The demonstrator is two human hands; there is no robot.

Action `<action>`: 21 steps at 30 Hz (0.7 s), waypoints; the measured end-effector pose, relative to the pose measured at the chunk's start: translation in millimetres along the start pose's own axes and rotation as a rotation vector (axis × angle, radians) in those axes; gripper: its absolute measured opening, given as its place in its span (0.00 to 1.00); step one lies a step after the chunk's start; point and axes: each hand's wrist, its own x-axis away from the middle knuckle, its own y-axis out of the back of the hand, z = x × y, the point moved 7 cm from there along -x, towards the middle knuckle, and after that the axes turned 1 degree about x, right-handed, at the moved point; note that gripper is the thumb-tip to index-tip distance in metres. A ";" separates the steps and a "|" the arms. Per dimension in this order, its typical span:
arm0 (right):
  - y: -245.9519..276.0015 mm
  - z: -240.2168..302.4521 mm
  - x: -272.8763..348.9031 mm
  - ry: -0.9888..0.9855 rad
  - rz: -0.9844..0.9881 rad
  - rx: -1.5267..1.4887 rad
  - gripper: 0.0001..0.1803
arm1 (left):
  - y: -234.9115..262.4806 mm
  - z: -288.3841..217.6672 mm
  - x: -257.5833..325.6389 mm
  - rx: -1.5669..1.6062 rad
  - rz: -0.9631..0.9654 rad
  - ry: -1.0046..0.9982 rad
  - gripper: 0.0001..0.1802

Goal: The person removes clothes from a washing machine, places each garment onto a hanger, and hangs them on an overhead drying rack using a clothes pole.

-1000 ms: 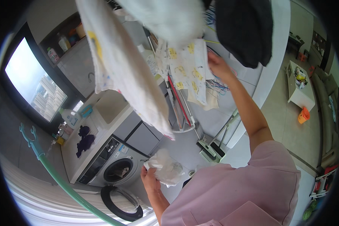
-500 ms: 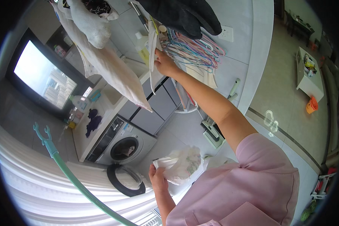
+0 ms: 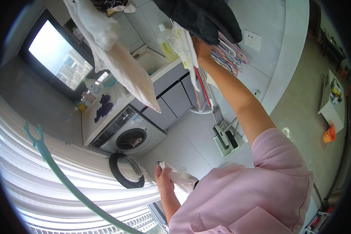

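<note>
She has her right hand (image 3: 201, 48) stretched up among the hanging laundry, closed round the edge of a pale printed cloth (image 3: 185, 50) that dangles just beside a bunch of coloured plastic hangers (image 3: 230, 56) and under a dark garment (image 3: 201, 17). Her left hand (image 3: 163, 181) is low by her waist, fingers curled round a crumpled white cloth (image 3: 181, 178). From where I stand, the reach looks best done by keeping a firm pinch near the top of the printed cloth and drawing it straight down and clear, so it does not snag the hangers at its side or tug the dark garment above. Keeping the white cloth bunched tight would stop it trailing. Further left of the raised hand hangs a cream towel (image 3: 121, 62).
</note>
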 end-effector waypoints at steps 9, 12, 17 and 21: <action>12.4 9.5 -0.1 -0.019 0.034 -0.088 0.19 | -8.2 16.3 14.7 0.009 -0.028 -0.012 0.16; 7.3 26.6 11.6 -0.041 0.320 -0.042 0.20 | -20.5 13.1 23.2 0.020 -0.012 0.021 0.16; 1.9 46.7 29.4 -0.186 0.407 -0.105 0.22 | -33.1 8.5 29.1 0.004 0.045 0.023 0.17; -9.2 37.6 30.1 -0.342 0.447 -0.378 0.21 | -36.9 9.5 31.9 -0.034 0.069 0.044 0.16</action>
